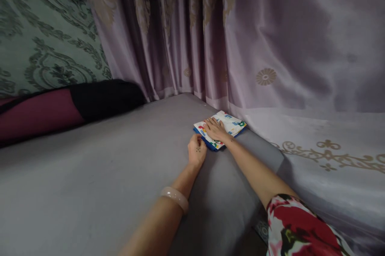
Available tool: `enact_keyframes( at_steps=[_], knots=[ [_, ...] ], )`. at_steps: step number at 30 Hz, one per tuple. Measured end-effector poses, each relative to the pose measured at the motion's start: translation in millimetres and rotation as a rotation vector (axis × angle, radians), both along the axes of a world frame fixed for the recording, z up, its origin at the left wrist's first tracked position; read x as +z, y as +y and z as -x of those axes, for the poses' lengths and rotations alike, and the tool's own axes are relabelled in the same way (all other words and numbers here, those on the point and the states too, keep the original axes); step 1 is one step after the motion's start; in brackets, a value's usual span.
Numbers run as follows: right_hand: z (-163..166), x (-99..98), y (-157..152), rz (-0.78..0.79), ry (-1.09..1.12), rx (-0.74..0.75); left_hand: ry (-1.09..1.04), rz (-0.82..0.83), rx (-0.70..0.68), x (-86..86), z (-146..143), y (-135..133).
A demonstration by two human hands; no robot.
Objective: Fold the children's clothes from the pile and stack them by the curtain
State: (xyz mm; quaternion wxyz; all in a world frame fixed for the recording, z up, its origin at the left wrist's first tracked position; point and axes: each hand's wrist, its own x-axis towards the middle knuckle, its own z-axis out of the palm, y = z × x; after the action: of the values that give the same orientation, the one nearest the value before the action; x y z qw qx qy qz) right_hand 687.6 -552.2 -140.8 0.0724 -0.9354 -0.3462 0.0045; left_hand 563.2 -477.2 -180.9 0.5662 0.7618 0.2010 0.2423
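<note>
A folded white cloth with coloured letters and a blue edge lies on the grey bed near the curtain. My right hand lies flat on top of it, fingers stretched out. My left hand is curled at the cloth's near corner, fingers bent against its blue edge; whether they pinch it is hidden. A pale bangle circles my left wrist. My right sleeve is floral red and white.
A lilac curtain hangs behind the bed and drapes over its right side. A maroon and black bolster lies along the far left edge below a green patterned wall.
</note>
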Motion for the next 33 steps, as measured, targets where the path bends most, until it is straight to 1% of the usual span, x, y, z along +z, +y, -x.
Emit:
enact_keyframes(
  at_steps=[4, 8, 11, 14, 17, 19, 21, 23, 25, 27, 29, 33],
  knots=[
    [12.4, 9.4, 2.0, -0.023, 0.054, 0.063, -0.011, 0.024, 0.023, 0.2, 0.3, 0.1],
    [26.5, 9.0, 7.4, -0.048, 0.005, 0.197, -0.024, 0.031, 0.051, 2.7, 2.9, 0.5],
    [31.8, 2.4, 10.3, -0.010, -0.026, 0.279, -0.041, -0.015, 0.104, 4.8, 4.6, 0.4],
    [32.5, -2.5, 11.1, 0.022, -0.003, 0.297, -0.050, -0.093, 0.166, 5.3, 4.6, -0.2],
    [30.3, -1.1, 11.2, -0.002, 0.053, 0.300, -0.080, -0.150, 0.176, 4.1, 3.7, -0.7],
    [27.0, 2.6, 11.0, -0.062, 0.134, 0.281, -0.096, -0.175, 0.162, 3.1, 3.3, -0.8],
    [21.2, 7.2, 9.2, -0.158, 0.198, 0.241, -0.099, -0.214, 0.129, 2.2, 3.1, -1.1],
    [11.8, 11.3, 4.6, -0.252, 0.182, 0.176, -0.105, -0.277, 0.081, 1.5, 2.9, -1.9],
    [-1.5, 14.3, -3.4, -0.275, 0.103, 0.093, -0.119, -0.367, 0.020, 1.0, 2.7, -3.6],
    [-17.8, 15.8, -14.1, -0.214, 0.021, -0.003, -0.132, -0.467, -0.044, 0.8, 2.7, -5.9],
    [-34.8, 15.3, -25.9, -0.116, -0.028, -0.084, -0.139, -0.553, -0.111, 1.5, 3.4, -8.6],
    [-59.9, 6.8, -45.5, 0.019, -0.059, -0.176, -0.092, -0.644, -0.241, 5.4, 5.9, -12.7]
  ],
)
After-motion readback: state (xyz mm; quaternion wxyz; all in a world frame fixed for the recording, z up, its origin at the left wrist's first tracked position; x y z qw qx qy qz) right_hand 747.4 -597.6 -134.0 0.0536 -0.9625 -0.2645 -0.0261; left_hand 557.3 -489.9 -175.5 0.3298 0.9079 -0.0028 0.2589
